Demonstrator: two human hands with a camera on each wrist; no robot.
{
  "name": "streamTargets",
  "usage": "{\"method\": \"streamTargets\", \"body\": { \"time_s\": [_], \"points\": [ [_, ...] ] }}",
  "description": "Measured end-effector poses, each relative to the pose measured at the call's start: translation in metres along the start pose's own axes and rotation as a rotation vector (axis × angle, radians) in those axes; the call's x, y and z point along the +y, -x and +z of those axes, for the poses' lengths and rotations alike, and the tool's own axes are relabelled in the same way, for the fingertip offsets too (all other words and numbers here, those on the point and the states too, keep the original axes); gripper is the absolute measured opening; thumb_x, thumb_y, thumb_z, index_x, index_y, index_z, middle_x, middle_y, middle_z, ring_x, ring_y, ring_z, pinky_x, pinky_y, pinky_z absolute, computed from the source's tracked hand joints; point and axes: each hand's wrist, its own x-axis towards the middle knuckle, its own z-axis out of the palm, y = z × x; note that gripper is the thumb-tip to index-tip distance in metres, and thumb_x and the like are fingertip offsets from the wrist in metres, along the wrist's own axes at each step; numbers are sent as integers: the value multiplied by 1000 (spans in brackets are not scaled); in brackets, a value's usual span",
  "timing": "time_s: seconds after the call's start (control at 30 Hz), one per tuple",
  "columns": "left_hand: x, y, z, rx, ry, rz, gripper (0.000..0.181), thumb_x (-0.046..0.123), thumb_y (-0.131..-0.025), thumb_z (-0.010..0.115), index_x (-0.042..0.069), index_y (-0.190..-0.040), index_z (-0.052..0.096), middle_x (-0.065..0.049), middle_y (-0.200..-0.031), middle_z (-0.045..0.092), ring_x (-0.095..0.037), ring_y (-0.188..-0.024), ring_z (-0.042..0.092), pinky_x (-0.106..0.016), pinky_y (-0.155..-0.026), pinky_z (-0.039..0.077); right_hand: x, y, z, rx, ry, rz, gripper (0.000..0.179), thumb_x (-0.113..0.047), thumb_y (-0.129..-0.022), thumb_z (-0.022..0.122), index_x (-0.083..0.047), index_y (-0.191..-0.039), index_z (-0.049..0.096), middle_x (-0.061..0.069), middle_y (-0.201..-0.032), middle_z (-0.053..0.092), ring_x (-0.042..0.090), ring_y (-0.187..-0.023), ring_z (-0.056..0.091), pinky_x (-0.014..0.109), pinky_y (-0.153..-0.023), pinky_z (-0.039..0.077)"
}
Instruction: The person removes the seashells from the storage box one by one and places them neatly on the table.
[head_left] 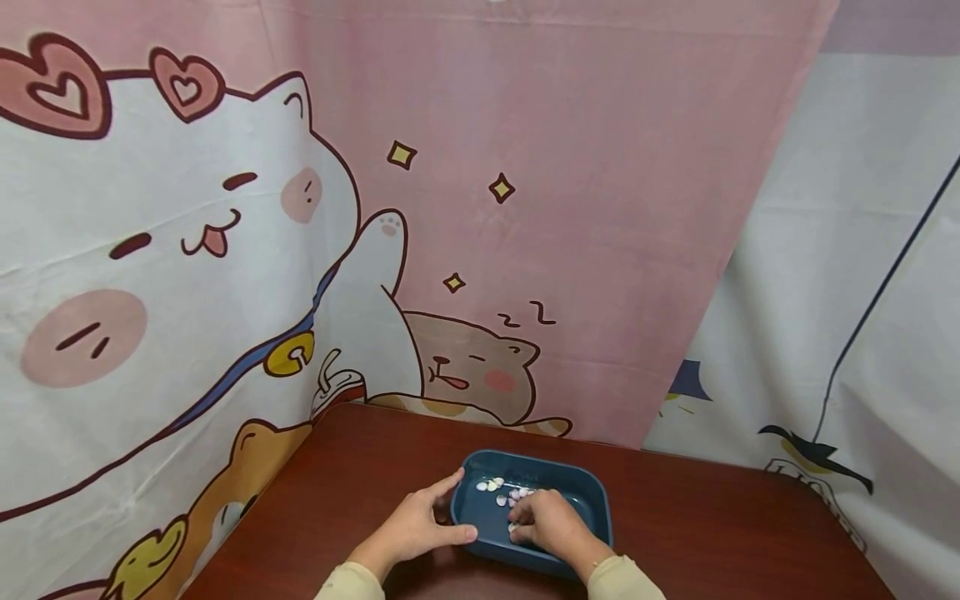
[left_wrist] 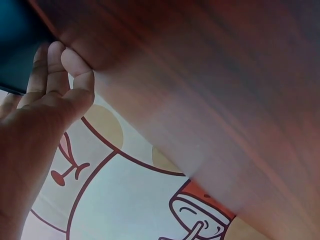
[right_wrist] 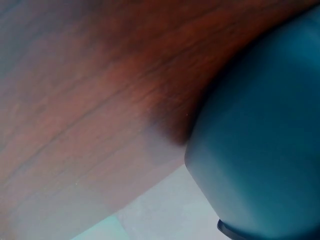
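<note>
A dark blue rectangular tray (head_left: 480, 510) with rounded corners holds several small, pale, roundish pieces (head_left: 517, 495), white to pinkish. My left hand (head_left: 423, 521) is spread around the tray's left end, thumb at the near-left corner and fingers along the left rim. In the left wrist view, the left fingers (left_wrist: 56, 75) lie against the tray's side (left_wrist: 17, 55). Reaching over the near right side, my right hand (head_left: 553, 525) bends its fingers down into the tray and pinches a small pale piece at the fingertips. The right wrist view shows only the tray's outer wall (right_wrist: 260, 130).
The tray stands on a reddish-brown wooden table (head_left: 360, 467). Behind and to the left hangs a pink and white cloth (head_left: 585, 208) with cartoon animals, close along the table's edges. Light yellow sleeves (head_left: 626, 579) cover both forearms.
</note>
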Motion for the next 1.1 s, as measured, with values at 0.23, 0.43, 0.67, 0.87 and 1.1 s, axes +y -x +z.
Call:
{"method": "streamTargets", "body": {
  "time_s": [0.23, 0.43, 0.67, 0.87, 1.1],
  "points": [
    [1, -1, -1, -4, 0, -12, 100, 53, -87, 87, 22, -168, 38, -15, -137, 72, -19, -110, 70, -56, -99, 59, 1, 0, 1, -1, 19, -2, 13, -16, -83, 92, -12, -93, 85, -5, -82, 81, 0, -75, 69, 29, -72, 60],
    [1, 0, -1, -8, 8, -13, 100, 52, -87, 87, 22, -168, 37, -15, -137, 72, -19, -110, 70, -55, -99, 59, 0, 0, 1, -12, 21, 19, 12, -19, -86, 91, -13, -94, 85, -7, -82, 81, -1, -75, 68, 31, -74, 61],
    [1, 0, -1, -10, 5, -14, 100, 52, -87, 87, 22, -168, 37, -14, -134, 73, -18, -107, 69, -54, -97, 60, 1, 0, 0, -28, 4, 38, 11, -20, -88, 89, -13, -95, 84, -6, -83, 81, 0, -75, 68, 31, -74, 60],
    [0, -1, -1, -11, 0, -10, 99, 53, -87, 87, 23, -168, 37, -12, -132, 74, -16, -106, 69, -51, -95, 60, 0, 0, 1, -31, 9, 40, 11, -20, -88, 89, -13, -95, 84, -6, -83, 80, 0, -75, 67, 32, -74, 60],
    [-1, -1, -1, -14, 8, -3, 99, 53, -88, 87, 22, -168, 37, -12, -131, 74, -16, -105, 69, -48, -94, 60, 0, -1, 1, -44, 4, 50, 12, -19, -88, 88, -12, -97, 84, -5, -82, 80, 0, -73, 66, 31, -73, 60]
  ]
}}
